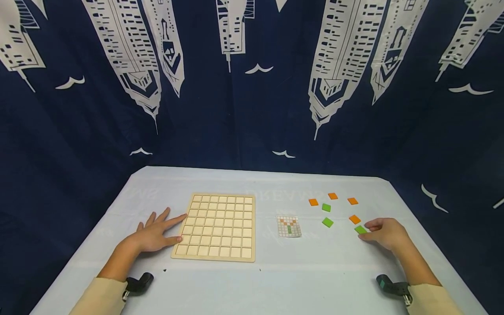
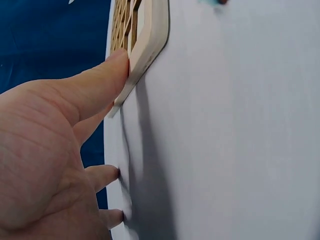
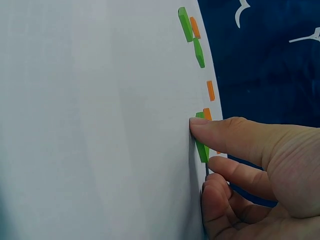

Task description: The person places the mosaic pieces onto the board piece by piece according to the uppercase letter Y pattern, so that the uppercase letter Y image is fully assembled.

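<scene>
A pale wooden grid board lies on the table, left of centre. Its left edge is touched by the thumb and forefinger of my left hand, whose fingers are spread on the tabletop. In the left wrist view, the left thumb presses against the board's corner side. At the right, my right hand pinches a green square tile between thumb and forefinger, low at the table surface. The right wrist view shows the thumb across part of that green tile. Other fingers of this hand are curled.
Between board and tiles lies a small pattern card with orange and green squares on a grid. Loose tiles are scattered beyond it: two green, one here, and several orange, one near my hand. A dark blue printed cloth hangs behind the table.
</scene>
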Demonstrator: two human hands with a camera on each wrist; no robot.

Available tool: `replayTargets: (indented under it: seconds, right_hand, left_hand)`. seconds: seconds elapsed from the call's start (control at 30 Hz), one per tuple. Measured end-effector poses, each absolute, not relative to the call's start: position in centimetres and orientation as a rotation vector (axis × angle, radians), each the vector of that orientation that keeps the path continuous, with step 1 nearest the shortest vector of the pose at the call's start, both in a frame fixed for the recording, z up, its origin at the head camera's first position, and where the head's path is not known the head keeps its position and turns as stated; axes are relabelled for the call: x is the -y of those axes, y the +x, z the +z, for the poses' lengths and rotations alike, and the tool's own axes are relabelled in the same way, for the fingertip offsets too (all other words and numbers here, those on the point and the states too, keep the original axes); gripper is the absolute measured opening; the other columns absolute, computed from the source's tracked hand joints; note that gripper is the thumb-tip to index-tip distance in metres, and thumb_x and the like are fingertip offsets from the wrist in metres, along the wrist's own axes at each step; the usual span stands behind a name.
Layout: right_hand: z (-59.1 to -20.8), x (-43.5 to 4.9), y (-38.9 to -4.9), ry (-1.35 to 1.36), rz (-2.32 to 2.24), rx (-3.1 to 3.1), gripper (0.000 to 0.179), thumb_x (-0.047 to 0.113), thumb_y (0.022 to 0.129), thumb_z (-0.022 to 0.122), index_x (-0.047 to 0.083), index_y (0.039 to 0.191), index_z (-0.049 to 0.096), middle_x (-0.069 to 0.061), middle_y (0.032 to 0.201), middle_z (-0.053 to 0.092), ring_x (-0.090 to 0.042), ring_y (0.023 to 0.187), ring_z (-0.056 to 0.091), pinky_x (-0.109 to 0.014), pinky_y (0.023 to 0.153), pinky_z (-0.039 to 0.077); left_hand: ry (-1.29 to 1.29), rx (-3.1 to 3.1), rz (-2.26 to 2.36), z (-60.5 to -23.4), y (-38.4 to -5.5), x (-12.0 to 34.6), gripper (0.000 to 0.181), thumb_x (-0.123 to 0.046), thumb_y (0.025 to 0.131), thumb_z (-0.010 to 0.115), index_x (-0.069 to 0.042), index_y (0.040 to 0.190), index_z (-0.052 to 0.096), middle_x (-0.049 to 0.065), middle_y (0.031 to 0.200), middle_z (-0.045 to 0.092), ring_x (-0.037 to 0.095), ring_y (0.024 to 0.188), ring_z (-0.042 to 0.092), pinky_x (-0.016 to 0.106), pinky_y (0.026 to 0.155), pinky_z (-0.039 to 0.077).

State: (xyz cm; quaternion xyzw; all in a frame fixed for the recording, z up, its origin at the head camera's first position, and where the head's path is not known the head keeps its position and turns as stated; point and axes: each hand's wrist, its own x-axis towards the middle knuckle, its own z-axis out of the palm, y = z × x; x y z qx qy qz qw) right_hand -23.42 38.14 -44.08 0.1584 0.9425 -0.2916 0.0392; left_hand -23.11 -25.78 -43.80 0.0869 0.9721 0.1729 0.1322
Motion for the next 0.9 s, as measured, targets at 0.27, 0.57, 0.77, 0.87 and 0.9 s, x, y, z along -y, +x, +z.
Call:
replayTargets:
  seconds: [0.27,0.57,0.77,0.87,0.9]
  right_hand:
    - [-44.08,-38.06,-23.45,0.510,-0.886,-2.882,0.052,0.020,0.079,0.089,-0.011,0.114,0.067,-0.020,0.095,0.069,-0.031,0.087,0.059,-0.041,0.073,0.051]
    - [-44.20,-38.08,-23.33,0.536,-0.892,-2.872,0.046,0.022,0.079,0.088,-0.008,0.109,0.069,-0.018,0.093,0.069,-0.030,0.085,0.059,-0.033,0.066,0.047]
    - [-44.19,-38.09,-23.33,0.534,-0.898,-2.875,0.045,0.022,0.080,0.088,-0.007,0.109,0.070,-0.018,0.094,0.070,-0.029,0.085,0.059,-0.031,0.066,0.047]
    - [-44.22,-38.11,-23.35,0.537,-0.905,-2.871,0.045,0.022,0.080,0.088,-0.007,0.109,0.070,-0.019,0.095,0.070,-0.029,0.086,0.059,-0.032,0.067,0.047]
    - [-44.23,-38.12,-23.35,0.539,-0.906,-2.869,0.045,0.021,0.080,0.088,-0.007,0.110,0.070,-0.019,0.095,0.070,-0.030,0.086,0.059,-0.032,0.067,0.047]
  left_hand:
    - [0.258,-2.827,0.514,-43.95,-23.10,26.10,0.081,-0.063,0.088,0.069,-0.029,0.157,0.043,0.032,0.167,0.013,0.068,0.148,0.003,0.089,0.107,0.006]
    - [0.266,-2.829,0.623,-44.19,-23.05,26.26,0.081,-0.058,0.086,0.074,-0.026,0.155,0.046,0.034,0.166,0.013,0.069,0.147,0.000,0.090,0.104,0.002]
    - [0.267,-2.814,0.737,-44.50,-23.06,26.42,0.080,-0.054,0.084,0.077,-0.024,0.153,0.049,0.035,0.166,0.010,0.069,0.147,-0.005,0.090,0.103,-0.004]
    - [0.262,-2.803,0.769,-44.60,-23.11,26.50,0.080,-0.053,0.083,0.079,-0.024,0.152,0.050,0.035,0.166,0.009,0.068,0.147,-0.008,0.090,0.103,-0.006]
    - [0.261,-2.800,0.775,-44.62,-23.12,26.50,0.080,-0.053,0.083,0.079,-0.024,0.152,0.050,0.035,0.166,0.009,0.068,0.147,-0.008,0.090,0.103,-0.007]
